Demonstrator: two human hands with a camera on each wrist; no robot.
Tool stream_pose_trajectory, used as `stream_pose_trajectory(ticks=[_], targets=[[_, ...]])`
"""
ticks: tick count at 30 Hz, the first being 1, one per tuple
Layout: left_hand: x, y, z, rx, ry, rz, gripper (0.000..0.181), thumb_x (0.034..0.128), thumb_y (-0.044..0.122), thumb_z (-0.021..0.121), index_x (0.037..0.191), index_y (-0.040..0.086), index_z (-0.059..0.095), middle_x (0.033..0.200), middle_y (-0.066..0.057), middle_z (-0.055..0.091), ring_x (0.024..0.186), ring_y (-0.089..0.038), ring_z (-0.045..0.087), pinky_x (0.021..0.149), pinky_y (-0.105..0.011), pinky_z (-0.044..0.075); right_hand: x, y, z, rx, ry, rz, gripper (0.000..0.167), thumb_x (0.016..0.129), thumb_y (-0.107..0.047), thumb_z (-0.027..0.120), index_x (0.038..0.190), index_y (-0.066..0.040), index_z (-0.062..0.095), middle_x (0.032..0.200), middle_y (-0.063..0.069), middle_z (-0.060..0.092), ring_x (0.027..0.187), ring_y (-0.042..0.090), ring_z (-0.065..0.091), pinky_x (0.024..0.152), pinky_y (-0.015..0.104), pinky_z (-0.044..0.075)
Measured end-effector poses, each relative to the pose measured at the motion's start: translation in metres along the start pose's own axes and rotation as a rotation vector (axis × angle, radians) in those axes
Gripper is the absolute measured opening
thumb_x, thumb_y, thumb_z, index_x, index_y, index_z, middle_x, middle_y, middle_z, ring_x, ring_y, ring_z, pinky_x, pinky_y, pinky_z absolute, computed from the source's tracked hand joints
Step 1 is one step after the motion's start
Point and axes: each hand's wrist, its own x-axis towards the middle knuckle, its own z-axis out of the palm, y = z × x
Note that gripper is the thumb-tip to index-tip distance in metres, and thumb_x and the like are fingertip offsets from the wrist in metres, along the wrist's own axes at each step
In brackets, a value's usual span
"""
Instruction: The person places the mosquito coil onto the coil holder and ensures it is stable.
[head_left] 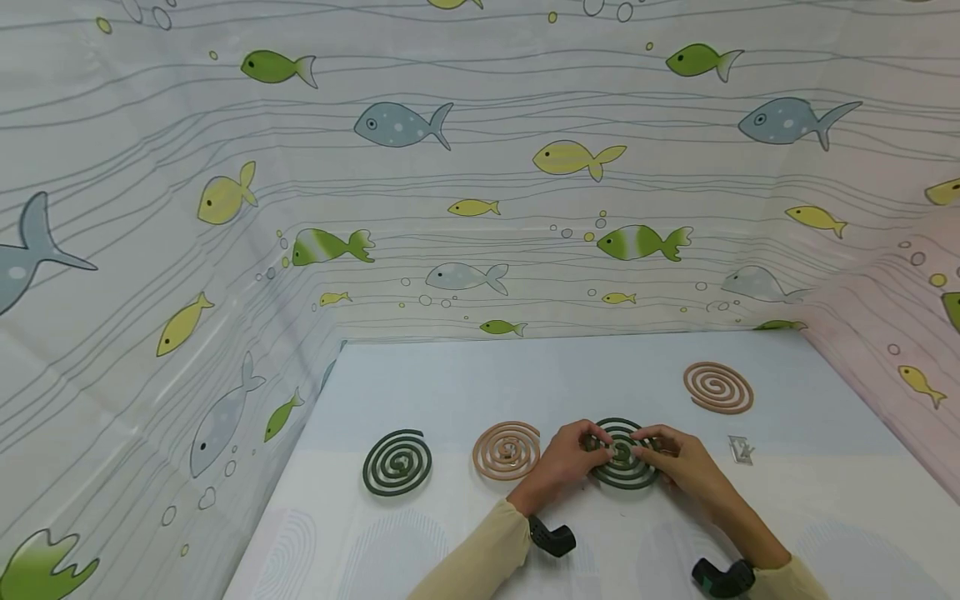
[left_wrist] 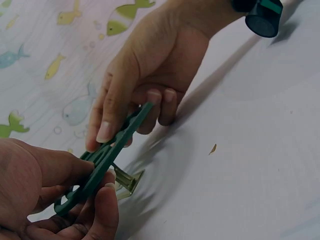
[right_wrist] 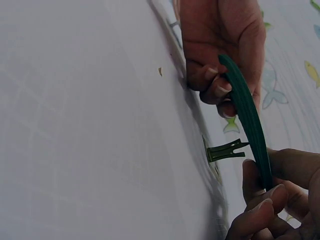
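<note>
A dark green spiral coil (head_left: 626, 481) is gripped on both sides, raised and tilted above the table. My left hand (head_left: 566, 462) pinches its left part between thumb and fingers; in the left wrist view this hand (left_wrist: 50, 185) is at lower left. My right hand (head_left: 686, 467) grips the opposite side, seen in the right wrist view as the hand (right_wrist: 285, 200) at lower right. Under the coil (right_wrist: 250, 120) a small metal stand (right_wrist: 227, 151) has its prongs pointing at the coil's underside. Whether they touch it is hard to tell.
Left of my hands lie a brown coil (head_left: 487, 468) with a metal piece at its middle and another green coil (head_left: 372, 479). Back right is a brown coil (head_left: 717, 386), with a loose metal stand (head_left: 741, 451) nearer. Fish-patterned sheets (head_left: 420, 192) enclose the white table (head_left: 450, 375).
</note>
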Motion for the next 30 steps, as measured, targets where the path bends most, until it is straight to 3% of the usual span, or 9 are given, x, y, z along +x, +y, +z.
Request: stream_pose_trajectory(ticks=[10,30], targets=[[-0.0014,-0.0012,-0.0001,0.003,-0.008,0.004,0.012,0.095,0.012,0.074,0.107,0.01,0.072,0.096,0.005,0.063,0.08,-0.005,0.051,0.068,-0.021,0.043,-0.0031,-0.001,0.0024,-0.013,0.011,0.011,0.045,0.094,-0.033,0.077,0.13,-0.008,0.066,0.072,0.003,0.049,0.054,0.015,0.045,0.053,0.031,0.046],[-0.001,-0.001,0.0002,0.051,-0.023,-0.01,0.012,0.0946,0.015,0.075,0.106,0.013,0.073,0.089,0.006,0.059,0.076,-0.004,0.049,0.066,-0.022,0.042,-0.0075,0.003,0.0034,-0.027,0.017,0.033,0.041,0.095,-0.034,0.076,0.127,-0.01,0.067,0.072,0.004,0.049,0.055,0.014,0.045,0.052,0.031,0.045]])
